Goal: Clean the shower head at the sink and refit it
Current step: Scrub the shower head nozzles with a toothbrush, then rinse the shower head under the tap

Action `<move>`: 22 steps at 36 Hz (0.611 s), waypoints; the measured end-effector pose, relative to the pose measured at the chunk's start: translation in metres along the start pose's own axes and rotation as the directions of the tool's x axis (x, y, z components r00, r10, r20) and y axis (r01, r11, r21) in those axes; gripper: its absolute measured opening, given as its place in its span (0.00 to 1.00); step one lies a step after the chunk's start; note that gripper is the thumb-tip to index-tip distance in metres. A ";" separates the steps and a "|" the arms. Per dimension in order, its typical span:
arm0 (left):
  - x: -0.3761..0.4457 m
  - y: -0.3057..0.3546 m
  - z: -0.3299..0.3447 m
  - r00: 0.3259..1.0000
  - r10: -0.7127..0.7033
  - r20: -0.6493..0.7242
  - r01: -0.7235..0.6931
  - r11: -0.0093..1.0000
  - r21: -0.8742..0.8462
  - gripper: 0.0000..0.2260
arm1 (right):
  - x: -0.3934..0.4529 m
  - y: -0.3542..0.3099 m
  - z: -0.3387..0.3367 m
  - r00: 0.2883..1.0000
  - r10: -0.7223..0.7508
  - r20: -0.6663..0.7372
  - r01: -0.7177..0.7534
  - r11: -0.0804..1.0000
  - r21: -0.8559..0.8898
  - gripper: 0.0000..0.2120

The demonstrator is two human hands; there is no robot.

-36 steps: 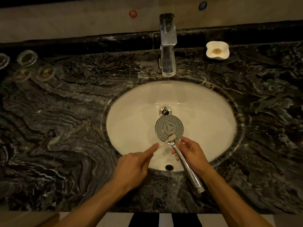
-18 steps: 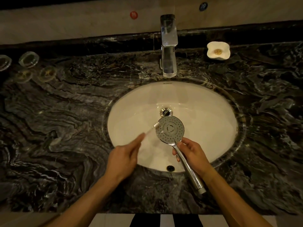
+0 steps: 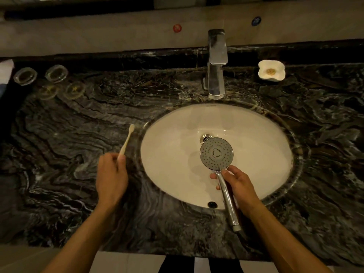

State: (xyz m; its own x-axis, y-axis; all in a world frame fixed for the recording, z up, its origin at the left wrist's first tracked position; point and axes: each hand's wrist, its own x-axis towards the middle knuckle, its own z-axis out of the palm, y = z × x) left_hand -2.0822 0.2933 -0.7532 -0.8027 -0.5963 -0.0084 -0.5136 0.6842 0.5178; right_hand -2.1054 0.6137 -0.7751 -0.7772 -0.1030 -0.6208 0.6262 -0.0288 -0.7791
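Observation:
My right hand (image 3: 239,185) grips the chrome handle of the shower head (image 3: 216,153), which hangs over the white oval sink basin (image 3: 169,154) with its round nozzle face turned up, just in front of the drain (image 3: 204,137). My left hand (image 3: 111,175) holds a pale toothbrush (image 3: 127,141) by its handle end. The brush points away from me over the dark marble counter (image 3: 78,134), left of the basin, well apart from the shower head. The handle's open end sticks out past the basin's near rim.
A chrome tap (image 3: 216,64) stands behind the basin. A white soap dish (image 3: 271,70) sits at the back right. Several glass coasters (image 3: 56,73) lie at the back left. The overflow hole (image 3: 212,204) shows at the basin's near wall. The counter's front edge is close below my forearms.
My left hand has drawn the toothbrush off the shower head's face and moved it left, out of the basin and over the counter. The right hand and shower head stay in place.

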 end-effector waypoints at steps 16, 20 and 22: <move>0.021 -0.042 -0.010 0.991 -0.003 0.130 -0.017 0.989 0.148 0.08 | 0.001 -0.041 0.023 0.997 0.033 -0.070 -0.034 0.999 -0.016 0.09; 0.028 -0.037 -0.017 0.988 0.097 0.121 -0.123 0.965 0.229 0.12 | 0.000 -0.048 0.020 0.996 0.020 -0.090 -0.021 1.000 -0.019 0.14; 0.035 -0.021 -0.020 0.971 0.221 0.087 -0.233 0.955 0.183 0.13 | 0.000 -0.052 0.019 0.995 0.025 -0.093 -0.026 1.000 -0.004 0.14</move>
State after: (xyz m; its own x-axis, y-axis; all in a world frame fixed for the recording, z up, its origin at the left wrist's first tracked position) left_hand -2.0937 0.2499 -0.7474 -0.9195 -0.3918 0.0316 -0.3587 0.8692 0.3403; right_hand -2.1371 0.5961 -0.7330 -0.7637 -0.0103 -0.6455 0.6456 -0.0218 -0.7634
